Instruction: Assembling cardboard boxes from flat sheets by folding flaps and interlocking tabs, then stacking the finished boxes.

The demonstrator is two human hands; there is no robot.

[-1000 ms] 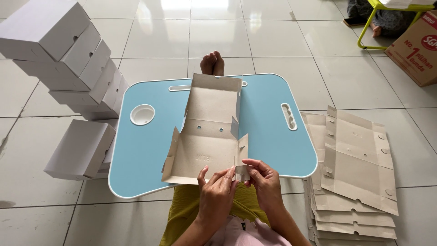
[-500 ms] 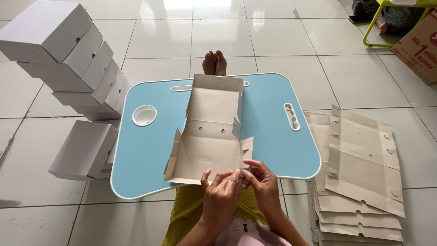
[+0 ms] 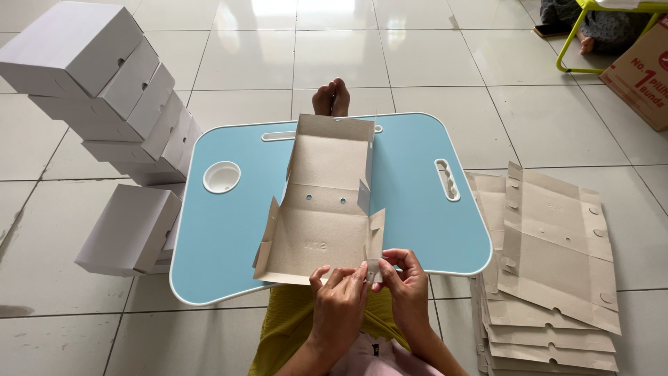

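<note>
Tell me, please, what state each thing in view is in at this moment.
Box blank: part folded, side flaps raised, lying on the lap table.
Left hand: pinching the blank's near right flap.
Right hand: pinching the same flap.
Flat blanks: unfolded, stacked on the floor.
Finished boxes: closed, stacked, leaning.

Right grip (image 3: 407, 285) and left grip (image 3: 339, 305) cover the small corner tab of the brown cardboard box blank (image 3: 321, 209). Brown printed carton (image 3: 643, 73) and yellow-green metal frame (image 3: 598, 35) cut off at edge.
</note>
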